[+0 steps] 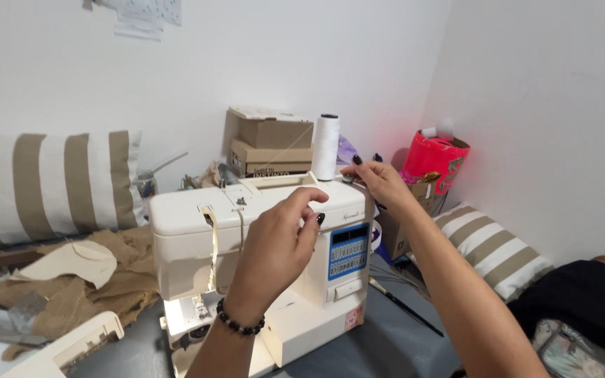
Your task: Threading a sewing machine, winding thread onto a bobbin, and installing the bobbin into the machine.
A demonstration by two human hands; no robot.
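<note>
A cream sewing machine (183, 217) with a blue button panel (349, 251) stands in front of me. My left hand (278, 245), a dark bead bracelet on its wrist, hovers over the machine's top front with thumb and forefinger pinched together; whether they pinch a thread I cannot tell. My right hand (379, 180) rests on the machine's top right corner beside a tall white thread spool (326, 147), fingertips touching a small part there. A thin thread runs from the spool area toward the left.
Brown cardboard boxes (269, 143) sit behind the machine. Striped cushions lie at the left (43, 185) and right (495, 248). Burlap and cream fabric pieces (85, 276) lie at the left. A red bag (434, 159) stands in the corner. Dark fabric (582, 301) lies at the right.
</note>
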